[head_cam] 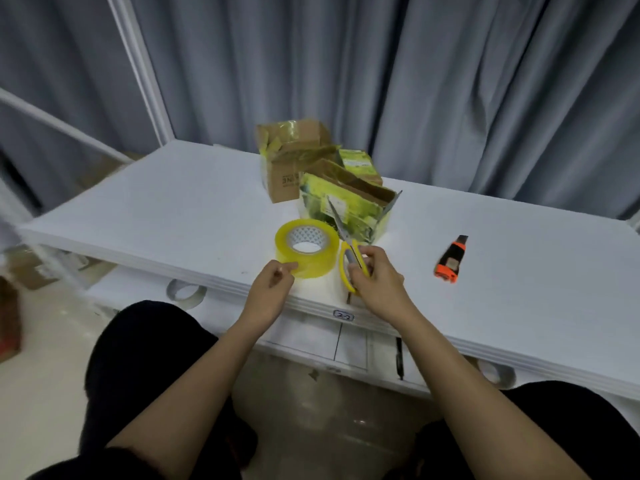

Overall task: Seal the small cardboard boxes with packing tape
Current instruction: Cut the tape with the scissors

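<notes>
Right hand (375, 278) has its grip clamped on yellow scissors (346, 244); left hand (273, 280) pinches the tape roll (306, 247) just beside them.

The white bench (173, 202) carries a roll of yellow tape (307, 247) near its front edge, taped cardboard boxes (332, 181) behind it, and an orange box cutter (451, 259) well to the right.
</notes>
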